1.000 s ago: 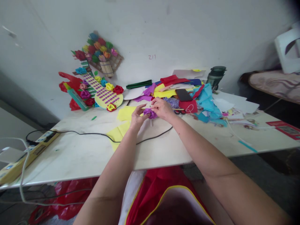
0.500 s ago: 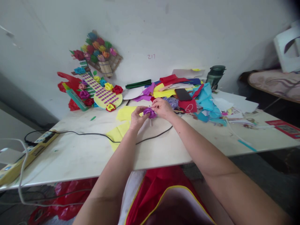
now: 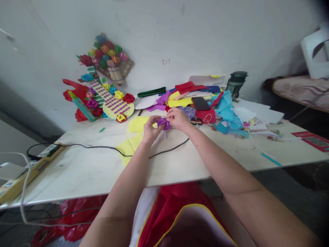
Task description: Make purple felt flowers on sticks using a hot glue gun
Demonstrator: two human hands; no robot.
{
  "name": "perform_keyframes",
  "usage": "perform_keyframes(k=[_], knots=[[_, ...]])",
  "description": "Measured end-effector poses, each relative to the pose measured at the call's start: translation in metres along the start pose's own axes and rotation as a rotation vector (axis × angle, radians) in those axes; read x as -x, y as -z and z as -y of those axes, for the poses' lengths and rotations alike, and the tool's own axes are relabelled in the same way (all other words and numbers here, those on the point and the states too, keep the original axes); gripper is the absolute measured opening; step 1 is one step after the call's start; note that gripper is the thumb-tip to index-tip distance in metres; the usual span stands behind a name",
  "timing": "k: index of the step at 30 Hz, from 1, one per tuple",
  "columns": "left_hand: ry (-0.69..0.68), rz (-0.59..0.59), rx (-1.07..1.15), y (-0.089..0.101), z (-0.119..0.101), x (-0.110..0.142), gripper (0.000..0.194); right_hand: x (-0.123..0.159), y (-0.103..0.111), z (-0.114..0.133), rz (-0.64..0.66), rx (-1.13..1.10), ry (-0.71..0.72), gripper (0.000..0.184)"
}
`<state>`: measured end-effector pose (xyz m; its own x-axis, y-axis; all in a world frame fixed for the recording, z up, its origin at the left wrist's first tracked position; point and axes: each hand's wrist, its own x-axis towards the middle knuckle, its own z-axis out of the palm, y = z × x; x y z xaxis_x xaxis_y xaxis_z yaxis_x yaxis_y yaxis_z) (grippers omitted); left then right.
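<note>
A purple paper flower (image 3: pixel 164 124) is held between my two hands, a little above the white table (image 3: pixel 97 175). My left hand (image 3: pixel 152 128) pinches its left side between thumb and fingers. On its upper right edge, the fingertips of my right hand (image 3: pixel 178 118) are pressed together on the flower. A pale strip hangs below the flower. Yellow crepe paper sheets (image 3: pixel 128 145) lie on the table to the left, partly behind my left forearm. Scissors (image 3: pixel 197 121) rest just right of my right hand.
A black cord (image 3: pixel 97 147) crosses the table from the power strip (image 3: pixel 42 163). At the back lie coloured paper, a phone (image 3: pixel 200 103) and a dark green bottle (image 3: pixel 236 84). Flower-covered craft guitars (image 3: pixel 118 106) and a glue bottle (image 3: pixel 83 108) stand at the left.
</note>
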<state>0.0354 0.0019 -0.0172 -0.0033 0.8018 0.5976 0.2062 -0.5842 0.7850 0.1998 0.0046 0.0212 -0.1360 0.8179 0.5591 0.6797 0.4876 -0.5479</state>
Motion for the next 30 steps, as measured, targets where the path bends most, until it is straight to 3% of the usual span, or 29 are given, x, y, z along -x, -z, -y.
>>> perform_keyframes(k=[7,17,30], knots=[[0.075,-0.016,-0.005,0.001,-0.007,0.000,0.029,0.000,-0.001,-0.001,-0.006,0.017,0.028,0.013],[0.015,-0.023,-0.049,0.001,-0.006,0.000,0.020,0.001,0.002,0.003,-0.002,0.035,0.014,0.013],[0.032,-0.013,0.029,0.001,-0.001,0.000,0.032,0.007,0.007,0.010,0.005,0.165,0.097,0.015]])
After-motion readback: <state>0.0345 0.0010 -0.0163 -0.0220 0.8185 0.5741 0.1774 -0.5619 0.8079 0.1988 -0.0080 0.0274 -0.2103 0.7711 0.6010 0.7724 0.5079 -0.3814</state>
